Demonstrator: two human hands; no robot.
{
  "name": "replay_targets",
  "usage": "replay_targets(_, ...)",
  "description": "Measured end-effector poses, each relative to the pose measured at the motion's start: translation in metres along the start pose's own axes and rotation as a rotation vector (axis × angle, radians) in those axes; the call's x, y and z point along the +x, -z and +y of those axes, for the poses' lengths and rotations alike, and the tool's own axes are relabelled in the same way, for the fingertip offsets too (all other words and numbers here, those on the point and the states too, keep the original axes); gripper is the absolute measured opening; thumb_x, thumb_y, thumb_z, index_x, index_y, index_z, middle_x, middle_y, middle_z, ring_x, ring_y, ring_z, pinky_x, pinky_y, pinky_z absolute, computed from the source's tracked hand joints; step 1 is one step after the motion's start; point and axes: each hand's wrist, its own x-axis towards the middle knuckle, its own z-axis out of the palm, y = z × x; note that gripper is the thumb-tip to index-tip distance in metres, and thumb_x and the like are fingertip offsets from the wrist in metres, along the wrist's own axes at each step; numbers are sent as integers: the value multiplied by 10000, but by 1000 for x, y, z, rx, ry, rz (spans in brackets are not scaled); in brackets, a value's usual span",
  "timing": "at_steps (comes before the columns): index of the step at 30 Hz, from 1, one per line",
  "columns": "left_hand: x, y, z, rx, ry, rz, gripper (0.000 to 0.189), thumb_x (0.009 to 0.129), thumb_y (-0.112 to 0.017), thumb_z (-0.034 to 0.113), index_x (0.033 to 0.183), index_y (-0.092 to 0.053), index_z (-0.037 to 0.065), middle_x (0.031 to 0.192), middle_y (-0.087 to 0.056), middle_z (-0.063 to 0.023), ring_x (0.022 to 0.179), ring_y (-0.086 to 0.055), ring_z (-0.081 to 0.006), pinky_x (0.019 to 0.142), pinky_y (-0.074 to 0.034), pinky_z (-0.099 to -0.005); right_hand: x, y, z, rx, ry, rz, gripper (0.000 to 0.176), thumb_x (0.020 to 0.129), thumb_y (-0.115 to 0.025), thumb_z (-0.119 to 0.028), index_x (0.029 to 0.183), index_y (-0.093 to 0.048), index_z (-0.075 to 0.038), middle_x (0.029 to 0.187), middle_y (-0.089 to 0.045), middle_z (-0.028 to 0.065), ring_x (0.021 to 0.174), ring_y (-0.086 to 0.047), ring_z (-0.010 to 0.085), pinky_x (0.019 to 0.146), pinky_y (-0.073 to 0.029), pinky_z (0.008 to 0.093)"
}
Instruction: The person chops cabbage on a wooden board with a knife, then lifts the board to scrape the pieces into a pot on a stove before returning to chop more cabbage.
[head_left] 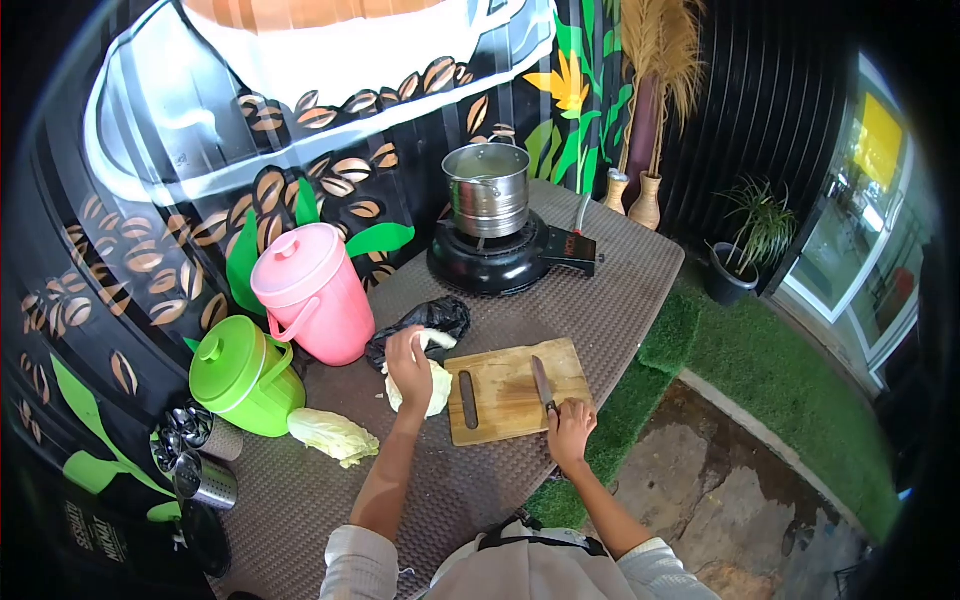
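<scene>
A wooden cutting board (pixel 500 385) with a slot handle lies on the table in front of me. My right hand (pixel 572 430) is at its near right corner, fingers closed around the handle of a knife (pixel 542 380) whose blade lies over the board and points away from me. Left of the board, my left hand (pixel 408 372) is closed over pale cabbage (pixel 438 392), with part of it showing on both sides of the fingers. Just behind that hand sits a crumpled black plastic bag (pixel 445 318). Another wedge of cabbage (pixel 335 436) rests on the table farther left.
A steel pot (pixel 487 195) stands on a black portable gas stove (pixel 490 262) at the back. Pink (pixel 318 300) and green (pixel 235 375) lidded jugs stand along the wall, near metal utensil holders (pixel 205 480). The table's right edge (pixel 640 335) runs close to the board.
</scene>
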Motion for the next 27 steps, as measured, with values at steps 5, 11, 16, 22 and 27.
replay_targets(5,15,-16,45,-328,177,-147,98,880,-535,23,937,-602,-21,880,-664,-130,826,-646,-232,770,-481,-324,10,13,7,61,-55,-71,190,896,-526,-218,857,-531,-32,959,-565,147,1013,-505,327,898,-308,510)
replay_targets(11,-113,-106,-7,-598,583,-664,113,852,-633,79,897,-651,-23,822,-681,-100,766,-646,-161,702,-486,-278,15,27,16,549,-169,-63,156,948,-453,-110,1022,-384,9,726,-598,218,653,-596,422,558,-449,471)
replay_targets(16,-130,-109,8,-403,762,-767,256,777,-740,181,961,-663,20,892,-689,-104,825,-665,-196,705,-503,-310,-1,45,7,462,-200,-127,199,944,-456,-115,1087,-358,-18,777,-600,272,697,-591,468,563,-442,529)
replay_targets(22,-97,-97,9,-527,489,-896,453,712,-794,235,1080,-617,39,1112,-636,-123,972,-625,-263,814,-487,-349,-7,29,9,387,-61,-210,228,925,-490,-135,1089,-375,-26,812,-617,261,710,-597,467,587,-469,532)
replay_targets(27,-110,-74,54,47,326,-860,462,695,-784,331,1057,-648,79,1094,-639,-135,1003,-591,-330,888,-447,-421,-4,31,2,238,-127,-381,215,935,-472,-173,1070,-379,-34,805,-612,269,731,-601,462,619,-472,544)
